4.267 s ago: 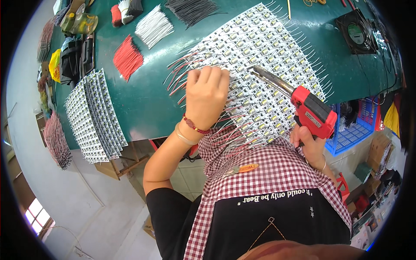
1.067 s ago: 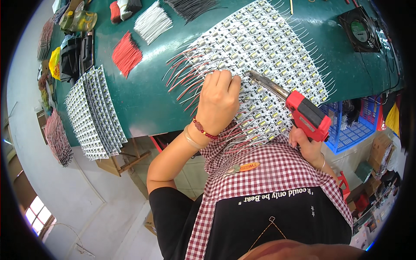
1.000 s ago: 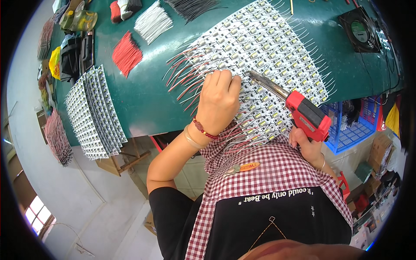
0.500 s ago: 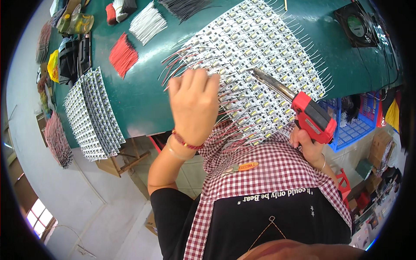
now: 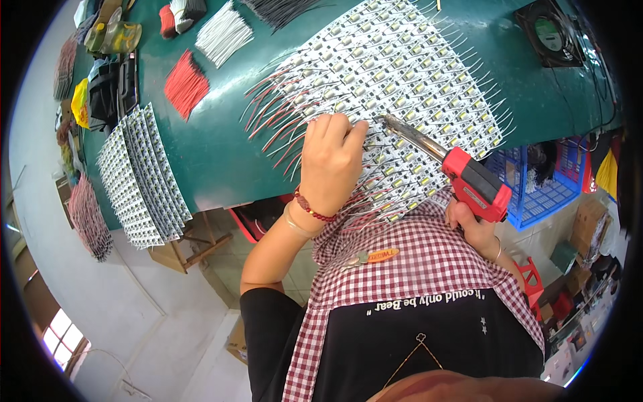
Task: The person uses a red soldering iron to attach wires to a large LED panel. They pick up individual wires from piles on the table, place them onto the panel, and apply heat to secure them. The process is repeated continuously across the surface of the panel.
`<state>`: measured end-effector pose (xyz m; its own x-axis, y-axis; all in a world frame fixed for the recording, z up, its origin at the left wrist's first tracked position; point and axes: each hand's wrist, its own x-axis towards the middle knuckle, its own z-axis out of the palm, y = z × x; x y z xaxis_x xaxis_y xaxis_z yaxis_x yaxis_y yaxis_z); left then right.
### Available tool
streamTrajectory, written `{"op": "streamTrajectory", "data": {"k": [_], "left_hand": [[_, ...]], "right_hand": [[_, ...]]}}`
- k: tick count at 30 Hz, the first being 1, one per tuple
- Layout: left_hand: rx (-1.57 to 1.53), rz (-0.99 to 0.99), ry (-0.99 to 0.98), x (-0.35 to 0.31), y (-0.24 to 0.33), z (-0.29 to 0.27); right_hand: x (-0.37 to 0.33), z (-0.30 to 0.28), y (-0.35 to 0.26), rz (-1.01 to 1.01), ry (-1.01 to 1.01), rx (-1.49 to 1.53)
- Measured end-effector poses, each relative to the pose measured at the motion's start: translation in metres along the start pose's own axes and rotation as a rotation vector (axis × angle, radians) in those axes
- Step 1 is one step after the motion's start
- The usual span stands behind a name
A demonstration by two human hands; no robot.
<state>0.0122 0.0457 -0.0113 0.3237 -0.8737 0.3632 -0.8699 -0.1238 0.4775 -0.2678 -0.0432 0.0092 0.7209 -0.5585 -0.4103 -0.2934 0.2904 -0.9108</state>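
Note:
A broad panel of white LED circuit boards (image 5: 408, 87) lies on the green table, with red, black and white wires sticking out along its edges. My left hand (image 5: 331, 161) is over the panel's left part, fingers pinched together and pointing down at the boards. Whatever lies between those fingertips is hidden. Wrapped round the handle of a red and black soldering gun (image 5: 477, 184) is my right hand (image 5: 473, 224). The gun's metal tip points up and left, reaching the boards just right of my left fingertips.
Bundles of red wires (image 5: 187, 85), white wires (image 5: 224, 33) and black wires (image 5: 278, 8) lie on the table (image 5: 221, 147). More LED panels (image 5: 144, 177) are stacked at the left edge. A black fan (image 5: 550, 33) stands at the far right, above a blue crate (image 5: 546, 194).
My left hand has moved right and slightly down, closer to the soldering gun's tip. The gun has shifted a little left and down, still in my right hand.

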Motion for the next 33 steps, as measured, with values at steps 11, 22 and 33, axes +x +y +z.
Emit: {"op": "streamTrajectory", "data": {"k": [11, 22, 33], "left_hand": [[0.060, 0.049, -0.062, 0.002, 0.001, -0.001], [0.056, 0.033, -0.083, 0.009, 0.001, -0.004], [0.029, 0.022, -0.089, 0.010, -0.001, -0.005]], "right_hand": [[0.005, 0.014, -0.012, -0.099, 0.061, -0.181], [-0.002, 0.000, 0.002, -0.026, -0.041, -0.054], [-0.007, -0.003, 0.011, -0.010, -0.045, -0.151]]}}
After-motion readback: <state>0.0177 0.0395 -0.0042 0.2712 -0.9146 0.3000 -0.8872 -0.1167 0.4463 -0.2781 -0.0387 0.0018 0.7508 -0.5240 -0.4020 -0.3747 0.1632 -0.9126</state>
